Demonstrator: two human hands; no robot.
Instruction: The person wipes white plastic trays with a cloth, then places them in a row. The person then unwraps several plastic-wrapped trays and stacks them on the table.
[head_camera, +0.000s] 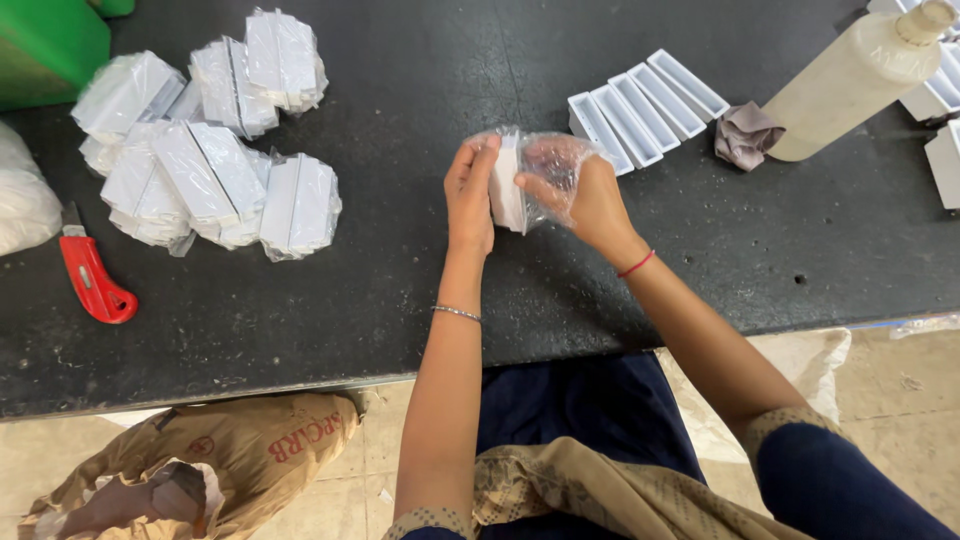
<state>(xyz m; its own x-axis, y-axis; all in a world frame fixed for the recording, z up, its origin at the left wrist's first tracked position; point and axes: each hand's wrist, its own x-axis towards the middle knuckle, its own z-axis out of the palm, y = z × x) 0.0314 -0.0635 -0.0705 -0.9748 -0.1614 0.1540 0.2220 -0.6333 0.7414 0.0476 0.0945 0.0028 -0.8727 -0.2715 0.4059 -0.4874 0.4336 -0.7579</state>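
Two hands worked one white box: left hand (470, 195) gripped box (507, 185), right hand (585, 195) pinched bag (555, 160) around it. Bagging step; next, probably seating it fully.

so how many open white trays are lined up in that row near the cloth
5 white trays, side by side in a slanted row on the black table, up right of the hands, just left of the crumpled cloth. More white pieces at the right edge are cut off.

Navy sleeves, tan patterned scarf, silver bangle (456, 313), red thread bracelet (636, 264).
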